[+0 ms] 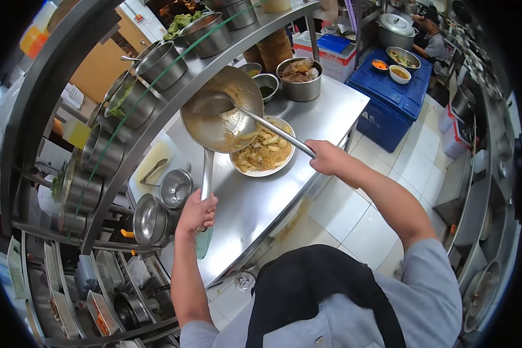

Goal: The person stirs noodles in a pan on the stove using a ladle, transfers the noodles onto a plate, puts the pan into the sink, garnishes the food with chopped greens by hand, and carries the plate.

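My left hand (196, 214) is closed round the handle of a wok (198, 129), which is tilted over a white plate (290, 161). My right hand (326, 156) grips the long metal handle of a ladle (281, 134); its bowl end reaches inside the wok. Noodle-like food with pale slices (265, 153) lies heaped on the plate, and bits of it cling to the wok's lower rim. The wok overlaps the plate's left side, hiding part of it. A green cloth (203, 243) hangs just below my left hand.
Metal bowls (176, 188) stand left of the wok by a white cutting board (151, 159). A pot of food (299, 78) sits at the counter's far end. Overhead runs a shelf of metal pots (161, 65). A blue chest (388, 93) stands beyond; another person (434, 39) is farther back.
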### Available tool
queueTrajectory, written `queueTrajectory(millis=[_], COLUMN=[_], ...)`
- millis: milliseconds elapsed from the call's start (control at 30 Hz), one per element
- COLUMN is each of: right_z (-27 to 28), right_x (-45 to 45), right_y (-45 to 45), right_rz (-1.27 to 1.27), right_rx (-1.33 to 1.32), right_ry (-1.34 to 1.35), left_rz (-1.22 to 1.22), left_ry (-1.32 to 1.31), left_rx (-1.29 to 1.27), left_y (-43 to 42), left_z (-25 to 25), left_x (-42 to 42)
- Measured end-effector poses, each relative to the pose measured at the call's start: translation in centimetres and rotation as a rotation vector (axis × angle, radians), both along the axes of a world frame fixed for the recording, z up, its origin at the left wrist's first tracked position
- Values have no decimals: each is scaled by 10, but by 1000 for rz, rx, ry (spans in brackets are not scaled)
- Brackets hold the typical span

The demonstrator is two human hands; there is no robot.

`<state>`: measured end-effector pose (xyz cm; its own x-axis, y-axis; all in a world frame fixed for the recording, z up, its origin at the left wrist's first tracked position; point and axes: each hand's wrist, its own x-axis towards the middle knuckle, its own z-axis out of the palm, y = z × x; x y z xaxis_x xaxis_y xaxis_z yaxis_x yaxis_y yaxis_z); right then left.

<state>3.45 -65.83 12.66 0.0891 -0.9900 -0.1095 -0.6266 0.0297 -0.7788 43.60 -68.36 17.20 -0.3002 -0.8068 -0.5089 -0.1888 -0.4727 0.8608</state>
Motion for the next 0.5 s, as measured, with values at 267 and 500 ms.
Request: queueTrajectory(millis=[267, 500], right_z=[10, 20], right_x=[-50, -49], right_y=[10, -9], right_rz=[116, 30], right_rx=[-110, -153], right_ry=[599, 652], left_rz=[93, 131], left_ry=[-28, -38], left_rx=[-43, -52], left_y=[20, 30], left_z=[0, 4], left_x=[-2, -6])
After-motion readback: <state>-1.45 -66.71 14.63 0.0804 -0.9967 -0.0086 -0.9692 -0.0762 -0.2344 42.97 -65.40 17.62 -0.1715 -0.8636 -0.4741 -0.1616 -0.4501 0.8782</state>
